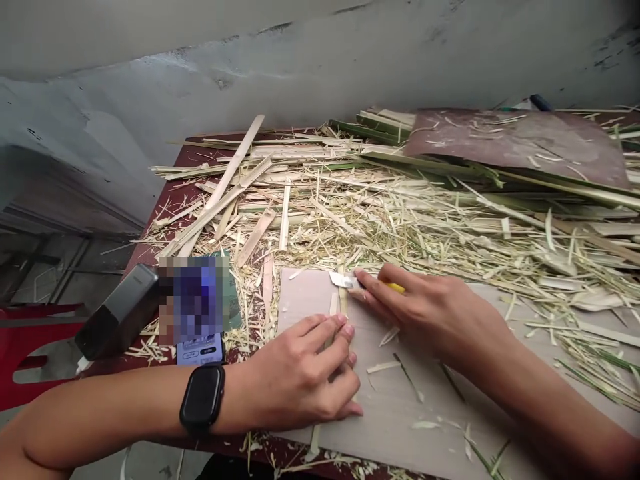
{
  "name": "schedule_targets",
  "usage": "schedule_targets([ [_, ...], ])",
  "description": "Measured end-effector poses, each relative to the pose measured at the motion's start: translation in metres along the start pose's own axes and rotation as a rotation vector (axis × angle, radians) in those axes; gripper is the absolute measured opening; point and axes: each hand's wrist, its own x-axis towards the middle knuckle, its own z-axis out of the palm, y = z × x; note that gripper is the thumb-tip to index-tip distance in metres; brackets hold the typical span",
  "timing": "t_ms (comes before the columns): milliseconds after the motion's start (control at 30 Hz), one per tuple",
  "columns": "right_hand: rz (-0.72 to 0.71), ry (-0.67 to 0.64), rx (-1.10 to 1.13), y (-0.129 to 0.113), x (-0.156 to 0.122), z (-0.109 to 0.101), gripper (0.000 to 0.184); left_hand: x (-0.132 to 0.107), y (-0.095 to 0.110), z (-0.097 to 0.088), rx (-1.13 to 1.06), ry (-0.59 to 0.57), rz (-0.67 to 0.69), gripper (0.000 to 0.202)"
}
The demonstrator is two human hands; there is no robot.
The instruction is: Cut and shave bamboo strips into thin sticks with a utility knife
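Note:
My right hand (425, 307) is closed around a utility knife (345, 281) with a yellow handle. Its blade lies across a narrow, pale bamboo strip (343, 303) near the far edge of a flat, light-coloured board (400, 417). Lower down, my left hand (310, 370) presses its fingers together over the strip, hiding its middle. The strip's near end shows below that hand. A black smartwatch (202, 398) is on my left wrist. Thin green and cream shavings (410, 380) are scattered over the board around both hands.
Heaped bamboo strips and shavings (320, 200) cover the dark red table behind the board. A curved brown sheet (515, 143) rests on the pile at back right. To the left are a phone (200, 350), partly pixelated, a dark box-shaped device (117, 317) and a red stool (30, 353).

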Motion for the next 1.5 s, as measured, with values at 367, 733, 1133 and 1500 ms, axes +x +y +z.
schedule_targets([
  [367, -0.043, 0.031, 0.117, 0.011, -0.010, -0.004, 0.023, -0.004, -0.002, 0.000, 0.010, -0.030, -0.025, 0.052],
  [733, -0.062, -0.040, 0.203, 0.010, -0.022, -0.006, 0.023, -0.003, -0.004, 0.001, -0.022, 0.003, -0.037, 0.056],
  [1133, 0.049, -0.059, 0.242, 0.007, -0.008, -0.007, 0.030, -0.002, -0.005, 0.002, -0.048, -0.032, -0.024, 0.052],
  [1500, 0.082, -0.026, 0.129, -0.006, 0.002, -0.008, 0.028, -0.001, -0.006, -0.002, -0.035, -0.102, -0.004, 0.049],
])
